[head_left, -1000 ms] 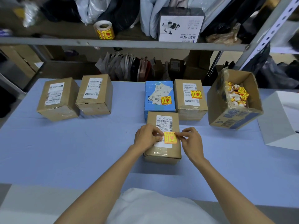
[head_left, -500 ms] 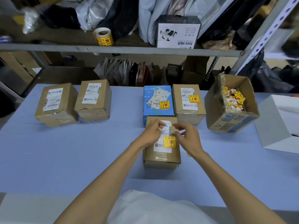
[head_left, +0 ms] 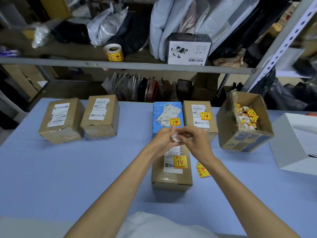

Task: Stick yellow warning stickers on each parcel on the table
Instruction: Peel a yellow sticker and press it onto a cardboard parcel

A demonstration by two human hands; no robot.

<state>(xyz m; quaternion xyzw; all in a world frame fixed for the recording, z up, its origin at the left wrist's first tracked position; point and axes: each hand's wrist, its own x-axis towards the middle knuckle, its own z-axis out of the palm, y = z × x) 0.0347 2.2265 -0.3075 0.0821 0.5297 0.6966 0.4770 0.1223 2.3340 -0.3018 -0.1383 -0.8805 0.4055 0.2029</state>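
Left hand and right hand meet above the near parcel, mid-table toward the near edge. Fingers of both are curled, pinching a crumpled white paper scrap. Yellow sticker, square with red print, lies flat on that parcel's white label. Blue parcel and brown parcel at the far edge carry the same sticker. Two left parcels show only white labels. Loose stickers lie on the table just right of the near parcel.
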